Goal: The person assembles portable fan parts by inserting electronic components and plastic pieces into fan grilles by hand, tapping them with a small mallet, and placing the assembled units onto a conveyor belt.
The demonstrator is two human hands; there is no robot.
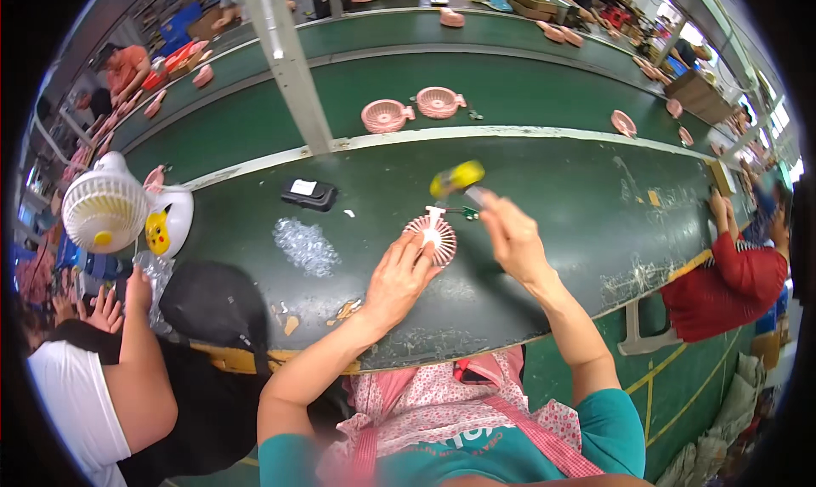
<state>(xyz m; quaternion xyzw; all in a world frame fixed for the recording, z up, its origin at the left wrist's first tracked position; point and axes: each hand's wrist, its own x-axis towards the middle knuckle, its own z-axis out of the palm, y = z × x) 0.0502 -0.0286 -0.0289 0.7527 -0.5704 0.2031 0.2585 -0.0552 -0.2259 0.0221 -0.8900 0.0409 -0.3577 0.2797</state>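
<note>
A round pink slotted fan housing (443, 242) lies on the dark green worktable, its short neck pointing away from me. My left hand (403, 273) grips it, fingertips pressed onto its middle and near edge. Beside the neck is a small green circuit board (470, 213) on a thin wire. My right hand (512, 239) is closed round the pale handle of what looks like a small hammer (457, 178). Its yellow and dark head is raised beyond the neck and smeared by motion. The palm hides the handle's end.
Left of my hands are a pile of small clear pieces (306, 247), a black case (309, 195) and a white fan (106, 205). A black bag (217, 304) sits at the near left edge. Pink housings (387, 116) lie on the conveyor beyond a metal post (287, 66). People sit either side.
</note>
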